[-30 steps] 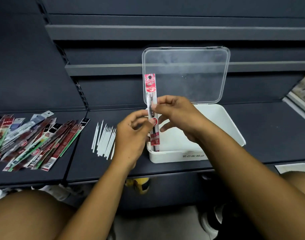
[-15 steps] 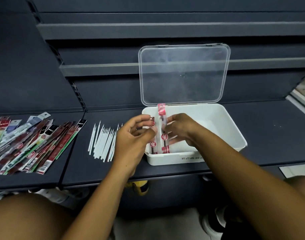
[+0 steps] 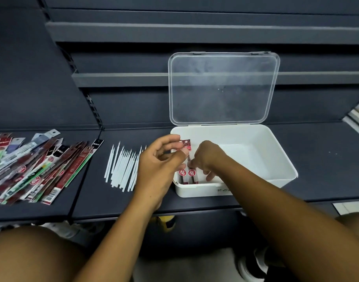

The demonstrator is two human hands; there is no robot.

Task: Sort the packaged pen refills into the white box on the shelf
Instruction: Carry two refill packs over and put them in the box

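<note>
1. Two red refill packets (image 3: pixel 187 173) stand against the left wall of the white box (image 3: pixel 284 169) on the shelf.
2. Right hand (image 3: pixel 208 159): grip pinched on the packets.
3. Left hand (image 3: pixel 160 165): grip loosely apart, beside the box.
4. Best practice: press packets flush leftward before letting go.

Refills (image 3: pixel 186 176) in box (image 3: pixel 276 159) — shelf (image 3: pixel 327 159) beneath

Two hands reach over a dark shelf (image 3: pixel 317 159) into an open white box (image 3: pixel 276 159), the right hand (image 3: pixel 207 159) pressing red packaged refills (image 3: pixel 187 174) against its left wall, the left hand (image 3: pixel 160 165) beside loose white refills (image 3: pixel 121 167).
</note>
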